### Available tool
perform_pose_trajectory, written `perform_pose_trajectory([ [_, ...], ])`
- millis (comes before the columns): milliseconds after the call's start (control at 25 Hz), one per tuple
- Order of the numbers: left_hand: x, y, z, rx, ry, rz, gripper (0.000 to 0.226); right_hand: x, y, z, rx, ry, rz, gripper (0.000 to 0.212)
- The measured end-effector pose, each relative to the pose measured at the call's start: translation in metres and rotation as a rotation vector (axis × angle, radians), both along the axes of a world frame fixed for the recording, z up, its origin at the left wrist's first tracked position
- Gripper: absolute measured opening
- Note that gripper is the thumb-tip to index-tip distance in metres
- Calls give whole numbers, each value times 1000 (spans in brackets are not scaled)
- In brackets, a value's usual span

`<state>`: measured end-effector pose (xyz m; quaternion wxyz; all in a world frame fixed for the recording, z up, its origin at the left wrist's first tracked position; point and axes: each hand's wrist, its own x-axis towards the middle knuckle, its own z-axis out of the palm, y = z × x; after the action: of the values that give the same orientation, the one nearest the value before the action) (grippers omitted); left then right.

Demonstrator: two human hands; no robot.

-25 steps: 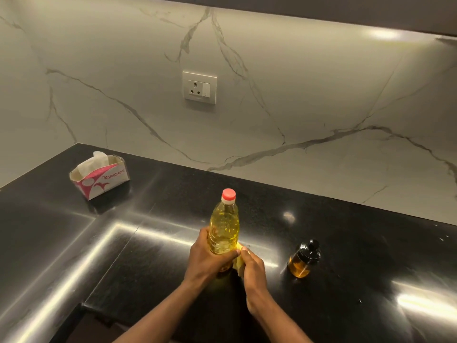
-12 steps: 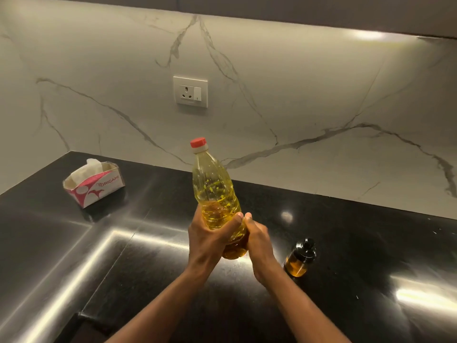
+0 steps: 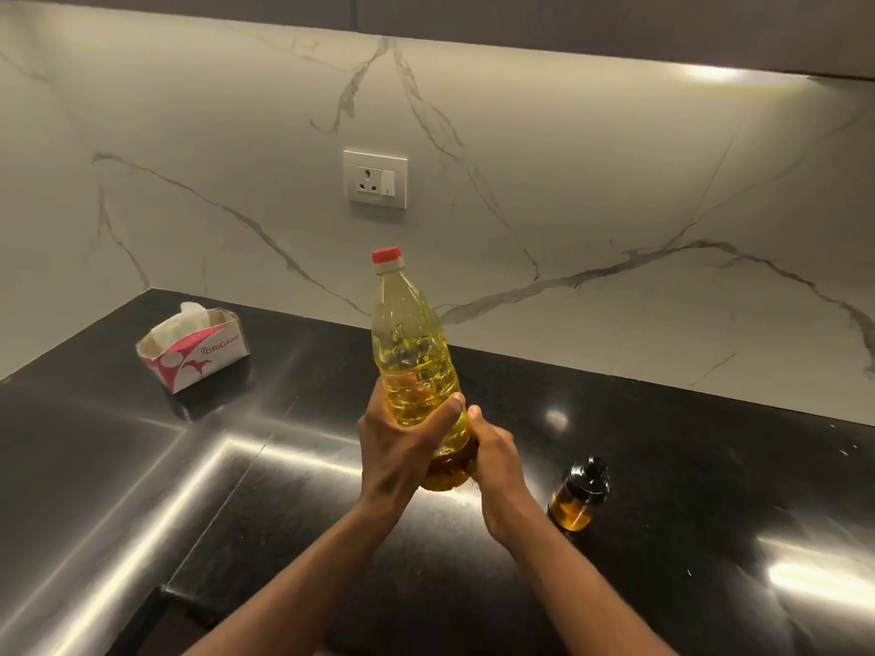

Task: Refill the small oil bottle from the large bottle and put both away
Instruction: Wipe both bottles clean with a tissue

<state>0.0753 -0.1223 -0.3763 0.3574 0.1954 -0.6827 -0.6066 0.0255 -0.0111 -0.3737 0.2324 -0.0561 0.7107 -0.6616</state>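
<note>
Grip of left hand (image 3: 393,447) and right hand (image 3: 497,461) round large bottle (image 3: 412,352), base partly hidden.

the large bottle (image 3: 413,357) no longer stands on the desk (image 3: 227,494), as the left hand (image 3: 395,449) and right hand (image 3: 497,459) now hold it raised clear, tilted with its red cap (image 3: 386,254) leaning left.

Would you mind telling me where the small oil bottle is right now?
In the head view, the small oil bottle stands on the black counter, just right of the right hand, which grips the large bottle.
</note>
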Motion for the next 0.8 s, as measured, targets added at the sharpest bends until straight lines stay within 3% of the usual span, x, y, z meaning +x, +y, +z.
perform_pose_trajectory([
  [120,-6,-2,8,-12,20,35,64,25,7,-20,-116,224,-40,43],
  [240,-7,-5,7,-5,10,84,61,67,14,-40,-118,355,-58,52],
  [320,-5,-2,4,13,23,108,60,69,10,-31,-137,255,-76,50],
  [360,-5,1,2,21,40,115,58,61,6,-23,-199,101,-143,47],
  [440,-5,7,5,53,80,113,56,29,3,-6,-461,-402,-274,44],
  [520,-7,12,12,58,121,105,60,19,2,13,-639,-684,-265,45],
  [640,-10,12,22,29,164,103,63,47,4,12,-682,-729,-274,42],
  [800,-12,18,28,43,223,67,66,34,25,25,-711,-612,-328,45],
])
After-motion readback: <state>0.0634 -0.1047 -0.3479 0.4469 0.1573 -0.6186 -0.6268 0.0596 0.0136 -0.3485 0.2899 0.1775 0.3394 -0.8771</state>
